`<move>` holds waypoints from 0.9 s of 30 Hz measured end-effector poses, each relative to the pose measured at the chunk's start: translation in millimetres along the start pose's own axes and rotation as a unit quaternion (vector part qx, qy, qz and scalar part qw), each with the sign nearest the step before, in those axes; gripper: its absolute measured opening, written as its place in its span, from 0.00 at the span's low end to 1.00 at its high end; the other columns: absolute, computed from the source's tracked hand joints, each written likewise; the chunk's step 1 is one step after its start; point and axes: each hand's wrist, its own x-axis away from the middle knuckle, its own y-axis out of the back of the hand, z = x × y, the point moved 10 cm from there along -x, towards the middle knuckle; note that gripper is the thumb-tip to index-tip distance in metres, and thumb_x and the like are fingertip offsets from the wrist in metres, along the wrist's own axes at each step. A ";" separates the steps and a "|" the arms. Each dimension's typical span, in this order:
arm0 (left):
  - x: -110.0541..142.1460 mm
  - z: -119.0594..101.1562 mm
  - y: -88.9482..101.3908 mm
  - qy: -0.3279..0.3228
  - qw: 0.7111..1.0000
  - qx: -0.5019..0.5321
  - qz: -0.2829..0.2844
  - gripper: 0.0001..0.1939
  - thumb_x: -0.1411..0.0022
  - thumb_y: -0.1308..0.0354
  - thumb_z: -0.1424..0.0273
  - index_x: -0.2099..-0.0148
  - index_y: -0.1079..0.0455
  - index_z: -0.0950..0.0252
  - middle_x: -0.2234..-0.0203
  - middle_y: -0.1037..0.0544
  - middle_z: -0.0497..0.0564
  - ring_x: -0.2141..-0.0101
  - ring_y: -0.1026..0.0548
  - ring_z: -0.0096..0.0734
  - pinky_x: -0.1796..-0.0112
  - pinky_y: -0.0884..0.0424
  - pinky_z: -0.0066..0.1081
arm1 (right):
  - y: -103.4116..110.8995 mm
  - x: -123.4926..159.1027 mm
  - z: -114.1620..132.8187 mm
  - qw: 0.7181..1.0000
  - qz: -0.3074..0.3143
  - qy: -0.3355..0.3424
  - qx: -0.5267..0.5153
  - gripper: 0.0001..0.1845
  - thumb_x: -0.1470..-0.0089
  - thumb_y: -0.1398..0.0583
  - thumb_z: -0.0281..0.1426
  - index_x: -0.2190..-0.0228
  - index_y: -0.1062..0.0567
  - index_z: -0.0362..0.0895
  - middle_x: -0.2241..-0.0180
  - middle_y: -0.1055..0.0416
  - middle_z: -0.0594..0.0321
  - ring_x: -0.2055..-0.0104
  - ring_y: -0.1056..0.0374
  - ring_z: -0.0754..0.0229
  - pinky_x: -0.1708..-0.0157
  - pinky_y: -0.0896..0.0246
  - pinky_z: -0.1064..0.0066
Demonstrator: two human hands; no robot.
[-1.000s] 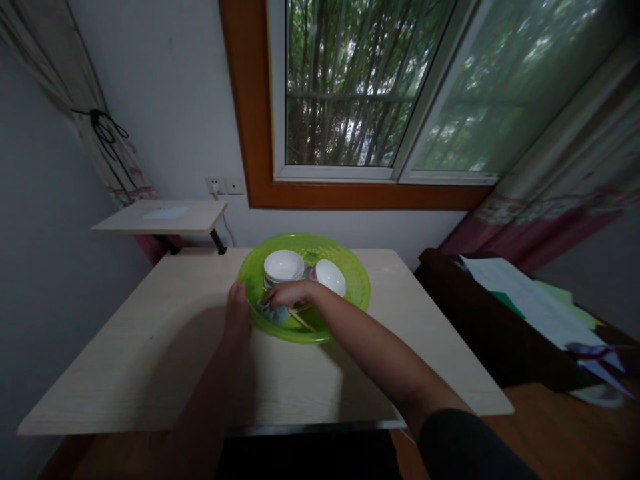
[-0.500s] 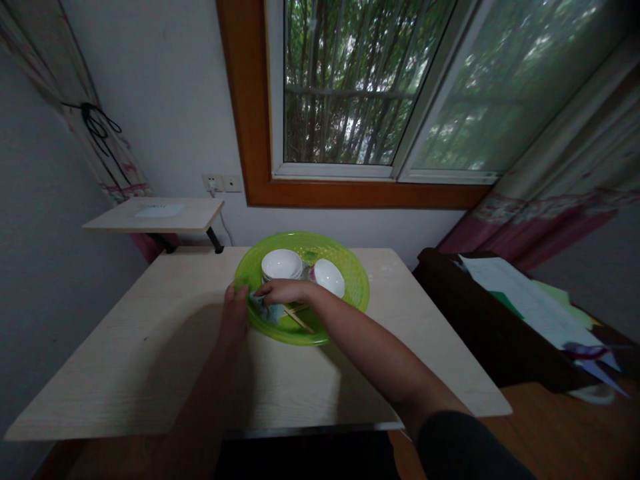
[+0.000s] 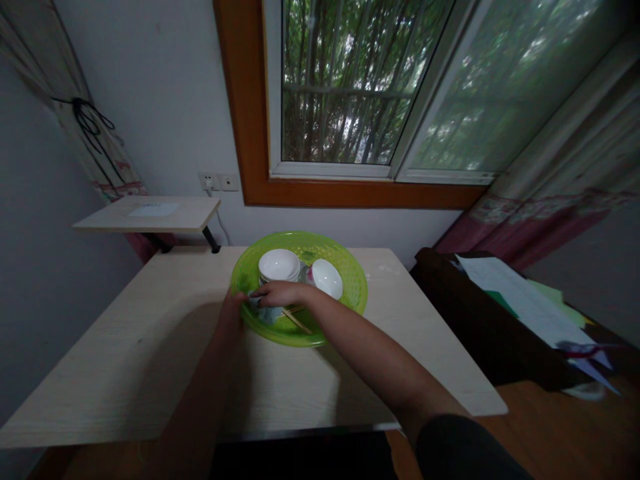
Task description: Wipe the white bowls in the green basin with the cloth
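Note:
A round green plastic basin [image 3: 353,283] rests on the table. Its left rim is held by my left hand [image 3: 232,313], fingers closed around the edge. Reaching across inside, my right hand [image 3: 280,293] is closed on a greyish-blue cloth [image 3: 269,315] against the basin's left inner side; its fingertips are partly hidden. Just behind that hand stands a stack of white bowls [image 3: 279,264]. Another white bowl [image 3: 327,279] leans on its side to the right, with a pink mark on its outside. Light wooden chopsticks [image 3: 296,320] lie in the basin's front part.
The pale wooden table [image 3: 420,333] stands against the wall below a window. A small raised shelf [image 3: 190,215] with a paper on it sits at the back left. To the right, papers [image 3: 520,300] lie on a dark piece of furniture.
The view has shifted slightly. My left hand's fingers have closed in on the basin's rim. My right hand stays at the cloth with little movement; bowls and chopsticks keep their places.

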 end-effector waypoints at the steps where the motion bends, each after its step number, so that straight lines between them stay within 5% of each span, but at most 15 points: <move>1: -0.7 0.0 -0.1 -0.001 1.000 0.004 0.002 0.24 0.52 0.41 0.69 0.50 0.30 0.66 0.64 0.19 0.55 0.61 0.20 0.47 0.64 0.22 0.37 | 0.2 -0.3 1.1 1.000 -0.004 0.005 -0.003 0.24 0.46 0.39 0.27 0.47 0.24 0.41 0.50 0.23 0.57 0.49 0.28 0.53 0.48 0.36 0.68; 6: -2.8 -6.4 -4.8 -0.019 0.999 0.022 0.016 0.32 0.54 0.38 0.69 0.43 0.32 0.65 0.56 0.19 0.59 0.53 0.21 0.55 0.59 0.20 0.40 | 5.4 -1.3 -1.4 0.997 -0.049 -0.001 -0.059 0.43 0.51 0.36 0.26 0.34 0.38 0.42 0.34 0.39 0.53 0.33 0.42 0.50 0.35 0.48 0.64; 11: -1.4 -10.4 -8.6 -0.027 0.999 0.006 0.026 0.35 0.53 0.36 0.63 0.42 0.33 0.64 0.56 0.19 0.60 0.50 0.22 0.56 0.56 0.20 0.42 | 4.8 -1.8 0.3 0.994 -0.052 0.009 -0.093 0.47 0.49 0.39 0.24 0.30 0.47 0.44 0.29 0.48 0.56 0.30 0.48 0.54 0.31 0.55 0.64; 20: -11.1 -4.9 -3.9 -0.022 0.998 0.025 0.047 0.37 0.58 0.33 0.65 0.43 0.32 0.65 0.55 0.19 0.60 0.48 0.23 0.57 0.56 0.21 0.42 | 7.1 -1.7 4.6 0.992 -0.071 0.033 -0.098 0.50 0.50 0.38 0.22 0.29 0.51 0.43 0.28 0.54 0.55 0.27 0.54 0.52 0.29 0.61 0.63; 27: -18.0 2.9 1.9 -0.007 0.998 0.035 0.058 0.40 0.58 0.34 0.69 0.40 0.34 0.64 0.57 0.18 0.57 0.52 0.21 0.55 0.56 0.21 0.41 | 6.3 -3.0 -1.4 0.991 -0.064 0.018 -0.118 0.50 0.53 0.38 0.20 0.31 0.44 0.48 0.30 0.47 0.59 0.29 0.48 0.51 0.30 0.56 0.59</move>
